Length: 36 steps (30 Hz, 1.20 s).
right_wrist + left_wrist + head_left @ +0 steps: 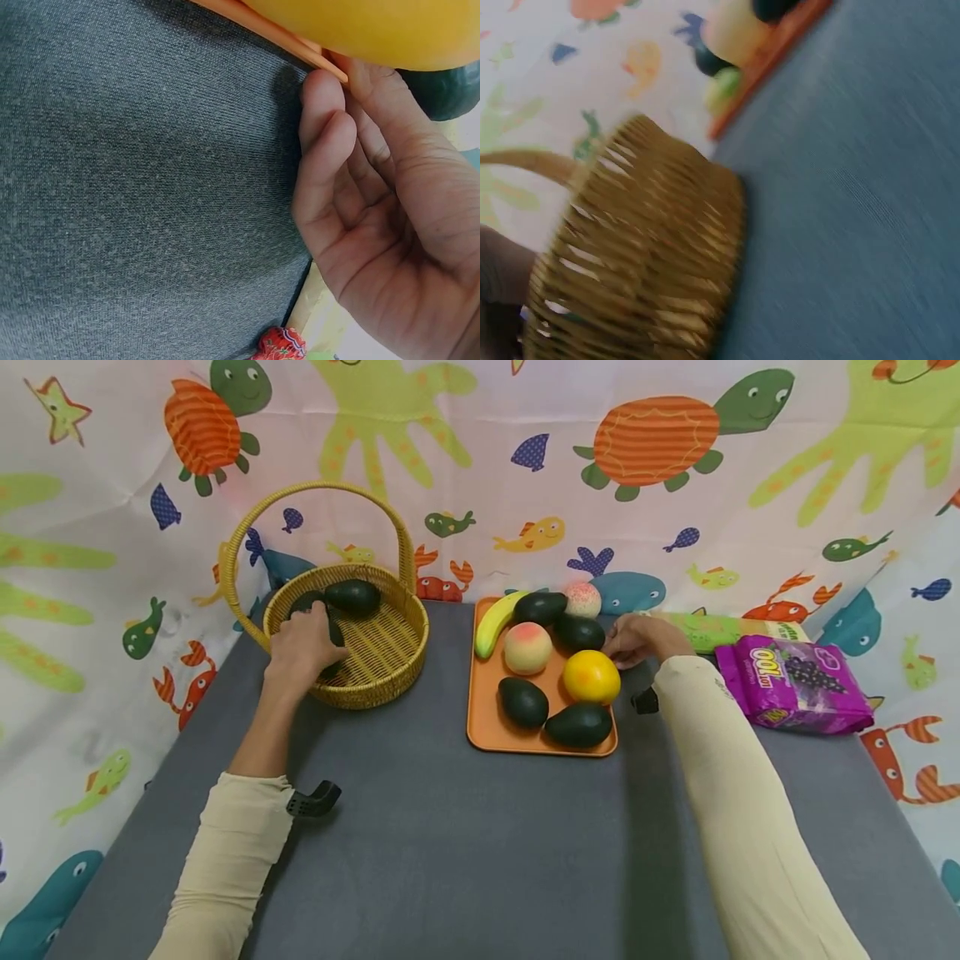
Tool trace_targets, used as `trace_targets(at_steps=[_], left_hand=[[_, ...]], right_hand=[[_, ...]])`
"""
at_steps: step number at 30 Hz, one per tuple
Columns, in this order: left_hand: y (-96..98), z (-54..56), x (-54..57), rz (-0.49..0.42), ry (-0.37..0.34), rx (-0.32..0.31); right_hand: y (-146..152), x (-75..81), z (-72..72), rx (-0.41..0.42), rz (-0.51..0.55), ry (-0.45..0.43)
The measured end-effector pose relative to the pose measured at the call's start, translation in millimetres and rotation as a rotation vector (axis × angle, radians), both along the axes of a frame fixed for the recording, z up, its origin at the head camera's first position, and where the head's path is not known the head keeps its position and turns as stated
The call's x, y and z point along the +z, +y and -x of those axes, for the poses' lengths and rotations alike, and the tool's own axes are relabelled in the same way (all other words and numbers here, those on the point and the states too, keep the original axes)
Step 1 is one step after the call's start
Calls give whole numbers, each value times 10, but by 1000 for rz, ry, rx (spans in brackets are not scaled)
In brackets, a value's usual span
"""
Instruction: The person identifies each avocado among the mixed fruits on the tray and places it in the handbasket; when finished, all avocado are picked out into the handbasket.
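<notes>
My left hand (300,643) reaches into a yellow wicker basket (411,639), its fingers round a dark green avocado (333,639) low on the basket's near left side. Another avocado (352,598) lies at the back of the basket, with a further dark one partly under the hand. In the blurred left wrist view, the basket wall (645,247) hides most of that hand. My right hand (375,195) pinches the right rim of an orange tray (480,710), thumb above and fingers below. A yellow-orange fruit (592,677) sits beside the thumb.
The tray also carries a banana (497,625), two peaches (527,648) and several avocados (523,702). Right of it lie a purple grape-printed packet (798,681) and a green packet (720,631). A sea-animal-print cloth (480,460) hangs behind the grey table (465,852).
</notes>
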<state>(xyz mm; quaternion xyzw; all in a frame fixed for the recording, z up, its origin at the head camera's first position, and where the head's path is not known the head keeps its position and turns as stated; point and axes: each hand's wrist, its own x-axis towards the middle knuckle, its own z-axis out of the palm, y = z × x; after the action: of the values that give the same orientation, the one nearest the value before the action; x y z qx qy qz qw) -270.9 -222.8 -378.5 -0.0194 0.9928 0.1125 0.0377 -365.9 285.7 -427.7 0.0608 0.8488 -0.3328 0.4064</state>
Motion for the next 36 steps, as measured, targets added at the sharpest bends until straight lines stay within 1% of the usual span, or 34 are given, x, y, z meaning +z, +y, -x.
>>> trace_targets(at_steps=[3,4,7,10,14,18,21,24,27,30,32,33,35,36], left_hand=[[-27,41,-118,97,21,-1],[-32,51,-146,114,30,0],[-13,59,-173,114,37,14],[9,56,-147,111,-15,23],[3,59,-104,142,-107,18],[-14,40,-80,150,-147,11],[-12,9,-66,138,-159,12],[-5,-21,-39,127,-156,16],[51,-53,-7,128,-136,12],[160,-97,42,132,-104,0],[252,-123,79,124,-77,-24],[300,-132,95,118,-64,-48],[408,-146,121,90,-27,-129],[464,-145,120,69,-1,-189]], right_hand=[[9,12,1,-4,-8,-5],[12,18,3,-4,-9,-8],[28,27,22,7,-17,-6],[48,17,53,-9,-20,-4],[56,-13,72,-25,-10,-1],[39,-35,60,-20,-10,7],[31,-52,53,-16,-14,9],[24,-54,42,-12,-8,6],[29,-34,27,-18,-13,12],[32,3,13,-36,-18,15],[23,26,0,-36,-14,15],[16,37,-9,-34,-11,11],[1,49,-27,-29,-9,6],[-5,52,-35,-27,-7,1]])
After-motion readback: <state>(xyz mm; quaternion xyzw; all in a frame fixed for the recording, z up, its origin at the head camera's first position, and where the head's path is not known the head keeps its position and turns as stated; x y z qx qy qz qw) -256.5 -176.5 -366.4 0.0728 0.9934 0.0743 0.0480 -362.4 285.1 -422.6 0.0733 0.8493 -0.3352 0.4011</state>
